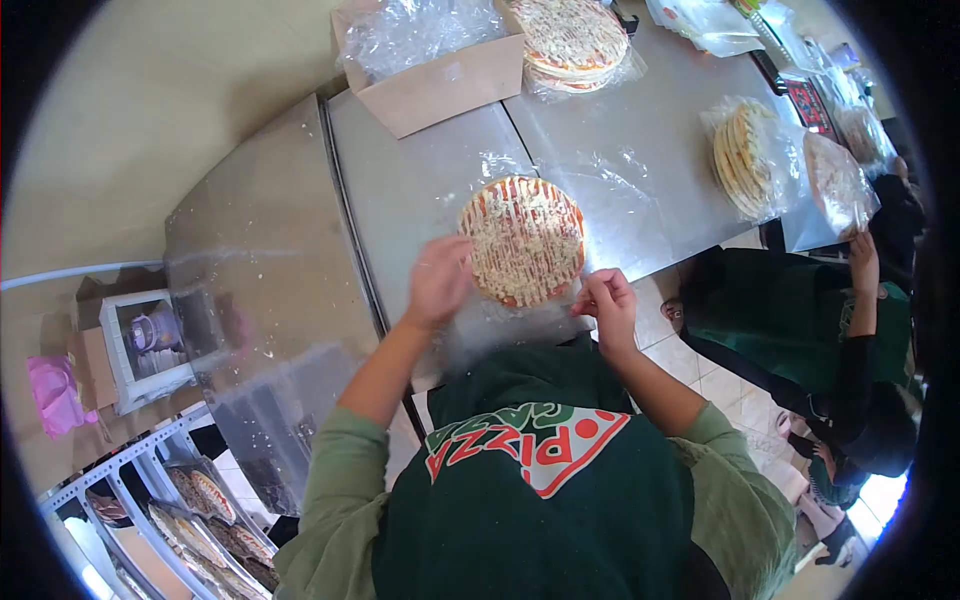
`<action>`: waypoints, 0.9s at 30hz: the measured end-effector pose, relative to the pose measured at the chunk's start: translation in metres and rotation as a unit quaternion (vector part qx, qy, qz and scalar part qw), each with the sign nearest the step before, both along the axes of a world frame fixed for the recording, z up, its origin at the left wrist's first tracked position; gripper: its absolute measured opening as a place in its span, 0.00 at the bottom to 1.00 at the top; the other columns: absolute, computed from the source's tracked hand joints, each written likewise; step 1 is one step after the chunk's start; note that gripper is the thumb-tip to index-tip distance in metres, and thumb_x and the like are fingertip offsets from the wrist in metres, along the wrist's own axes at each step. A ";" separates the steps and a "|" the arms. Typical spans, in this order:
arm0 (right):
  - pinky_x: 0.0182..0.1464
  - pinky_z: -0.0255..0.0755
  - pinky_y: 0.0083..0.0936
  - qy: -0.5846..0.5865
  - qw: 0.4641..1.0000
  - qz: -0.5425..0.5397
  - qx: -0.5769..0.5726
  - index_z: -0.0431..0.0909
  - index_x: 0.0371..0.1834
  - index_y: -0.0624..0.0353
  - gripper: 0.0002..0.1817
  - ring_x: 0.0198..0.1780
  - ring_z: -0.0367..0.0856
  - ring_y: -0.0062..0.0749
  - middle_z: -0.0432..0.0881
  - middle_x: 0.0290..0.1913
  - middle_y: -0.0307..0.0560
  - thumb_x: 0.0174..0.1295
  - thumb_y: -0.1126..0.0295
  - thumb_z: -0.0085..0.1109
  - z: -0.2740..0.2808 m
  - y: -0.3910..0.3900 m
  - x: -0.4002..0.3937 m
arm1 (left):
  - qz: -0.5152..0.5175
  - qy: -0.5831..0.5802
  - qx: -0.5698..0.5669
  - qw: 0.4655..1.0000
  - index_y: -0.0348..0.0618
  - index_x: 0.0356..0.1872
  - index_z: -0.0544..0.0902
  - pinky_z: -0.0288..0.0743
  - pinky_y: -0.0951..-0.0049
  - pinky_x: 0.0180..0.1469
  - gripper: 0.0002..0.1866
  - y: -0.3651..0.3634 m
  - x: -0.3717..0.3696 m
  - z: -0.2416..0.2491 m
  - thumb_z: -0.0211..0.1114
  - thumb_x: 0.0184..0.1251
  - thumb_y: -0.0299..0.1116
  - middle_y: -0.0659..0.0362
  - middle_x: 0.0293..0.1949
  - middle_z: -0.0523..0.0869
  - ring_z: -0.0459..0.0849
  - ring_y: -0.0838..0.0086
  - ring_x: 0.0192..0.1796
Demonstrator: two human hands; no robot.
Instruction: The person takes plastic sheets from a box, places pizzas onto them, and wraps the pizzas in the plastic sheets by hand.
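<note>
Pinching clear plastic wrap (520,320) at the near edge of a topped pizza (523,240), the left hand (438,280) and right hand (607,305) each had a closed grip, the pizza lying flat on the steel surface (640,150).

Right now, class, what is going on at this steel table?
A person in a green apron has both hands at a topped pizza lying on clear plastic wrap. The left hand touches its near edge; the right hand pinches wrap beside it. Another wrapped stack of pizzas sits farther back, by a cardboard box.
</note>
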State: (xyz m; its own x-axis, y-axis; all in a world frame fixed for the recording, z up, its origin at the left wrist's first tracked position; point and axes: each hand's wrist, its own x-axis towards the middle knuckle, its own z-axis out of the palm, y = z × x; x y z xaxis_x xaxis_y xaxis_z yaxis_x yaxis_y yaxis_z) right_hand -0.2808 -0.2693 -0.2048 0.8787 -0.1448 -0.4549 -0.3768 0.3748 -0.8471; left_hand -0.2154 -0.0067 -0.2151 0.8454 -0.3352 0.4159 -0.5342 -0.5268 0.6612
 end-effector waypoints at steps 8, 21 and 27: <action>0.21 0.71 0.20 0.103 0.994 0.031 -0.012 0.73 0.38 0.62 0.09 0.18 0.74 0.21 0.75 0.23 0.40 0.62 0.66 0.54 -0.052 -0.031 0.005 | 0.029 0.054 0.324 0.944 0.49 0.68 0.55 0.45 0.47 0.66 0.40 -0.073 0.043 -0.023 0.59 0.56 0.53 0.50 0.69 0.52 0.53 0.54 0.69; 0.35 0.72 0.32 0.022 0.899 0.086 -0.428 0.72 0.49 0.61 0.22 0.29 0.78 0.41 0.79 0.26 0.49 0.50 0.68 0.63 -0.033 -0.154 0.079 | -0.225 0.086 0.212 0.947 0.44 0.55 0.71 0.55 0.56 0.64 0.32 -0.241 0.131 -0.039 0.67 0.49 0.46 0.53 0.60 0.67 0.61 0.58 0.64; 0.25 0.69 0.22 0.085 0.952 0.025 -0.294 0.76 0.41 0.65 0.14 0.22 0.75 0.23 0.78 0.23 0.43 0.52 0.70 0.63 -0.035 -0.174 0.075 | -0.180 0.107 0.406 0.889 0.54 0.67 0.55 0.45 0.45 0.66 0.51 -0.261 0.147 -0.023 0.67 0.41 0.61 0.56 0.70 0.49 0.46 0.60 0.72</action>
State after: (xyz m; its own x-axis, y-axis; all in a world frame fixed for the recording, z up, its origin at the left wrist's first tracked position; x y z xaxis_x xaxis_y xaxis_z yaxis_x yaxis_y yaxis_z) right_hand -0.2055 -0.4434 -0.2402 0.8120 -0.3785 -0.4443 -0.5320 -0.1666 -0.8302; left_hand -0.0688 -0.2679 -0.2377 0.6525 -0.7168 -0.2458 -0.6727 -0.6972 0.2476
